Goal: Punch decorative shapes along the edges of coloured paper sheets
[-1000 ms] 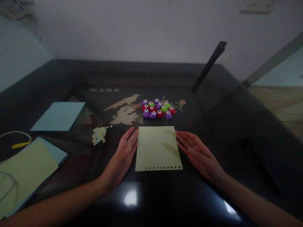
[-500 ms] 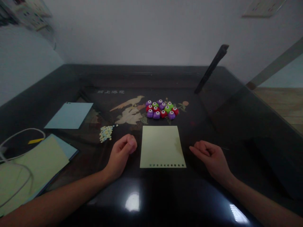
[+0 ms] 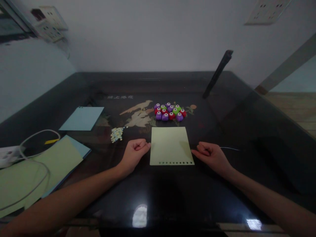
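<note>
A pale yellow-green sheet (image 3: 170, 144) with a row of small dark marks along its near edge lies on the dark glossy table. My left hand (image 3: 137, 152) is curled closed, its thumb at the sheet's left edge. At the right edge rests my right hand (image 3: 208, 154), also curled, with its thumb side by the paper. No object shows in either hand. Just beyond the sheet is a cluster of red, purple and green eye-topped pieces (image 3: 168, 112). Small pale bits (image 3: 117, 134) form a pile left of the sheet, beyond my left hand.
A light blue sheet (image 3: 82, 118) lies at the left. Nearer, more yellow-green sheets (image 3: 49, 164) are stacked under a white cable (image 3: 37, 189). A black stick (image 3: 217, 75) leans at the back right. Beyond the table stands a wall with sockets (image 3: 268, 11).
Both hands have moved inward to the side edges of the sheet. The view has shifted a little, and more of the table's near edge shows.
</note>
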`<state>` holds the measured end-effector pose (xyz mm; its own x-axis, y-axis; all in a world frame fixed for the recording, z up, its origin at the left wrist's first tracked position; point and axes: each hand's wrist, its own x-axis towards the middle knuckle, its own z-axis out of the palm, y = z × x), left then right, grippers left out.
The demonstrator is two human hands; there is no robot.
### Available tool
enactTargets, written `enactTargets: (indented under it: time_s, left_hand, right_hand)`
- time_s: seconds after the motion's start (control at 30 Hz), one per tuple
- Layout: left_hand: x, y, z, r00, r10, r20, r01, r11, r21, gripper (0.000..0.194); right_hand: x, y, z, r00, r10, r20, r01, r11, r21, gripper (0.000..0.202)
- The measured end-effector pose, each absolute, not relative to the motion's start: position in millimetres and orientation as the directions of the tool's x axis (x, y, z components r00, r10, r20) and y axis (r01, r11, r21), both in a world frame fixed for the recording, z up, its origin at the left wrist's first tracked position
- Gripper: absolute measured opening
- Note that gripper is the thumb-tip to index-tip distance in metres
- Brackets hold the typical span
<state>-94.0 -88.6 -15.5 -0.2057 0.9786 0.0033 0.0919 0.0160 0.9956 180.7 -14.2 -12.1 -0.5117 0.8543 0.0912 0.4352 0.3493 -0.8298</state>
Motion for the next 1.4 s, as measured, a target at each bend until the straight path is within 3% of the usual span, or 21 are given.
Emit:
enactTargets:
  time_s: [0.43, 0.73, 1.07, 1.4]
  left_hand:
    - [-93, -93, -10, -0.168, 0.984, -0.06, 0.114, 0.08, 0.99, 0.051]
    - [-94, -96, -9, -0.16, 0.983, -0.09, 0.105, 0.107, 0.989, 0.051]
    - [-95, -96, -8, -0.15, 0.983, -0.102, 0.14, 0.124, 0.982, 0.048]
    - [-95, -99, -6, -0.091, 0.992, -0.082, 0.16, 0.096, 0.982, 0.045]
  right_hand:
    - [182, -17, -13, -0.474, 0.875, 0.101, 0.432, 0.331, -0.839, 0.047]
    - [174, -12, -6, -0.37, 0.928, -0.039, 0.415, 0.128, -0.901, 0.045]
    - [174, -23, -13, -0.48, 0.851, 0.213, 0.384, 0.422, -0.821, 0.044]
    - [177, -20, -13, -0.517, 0.843, 0.148, 0.415, 0.398, -0.818, 0.043]
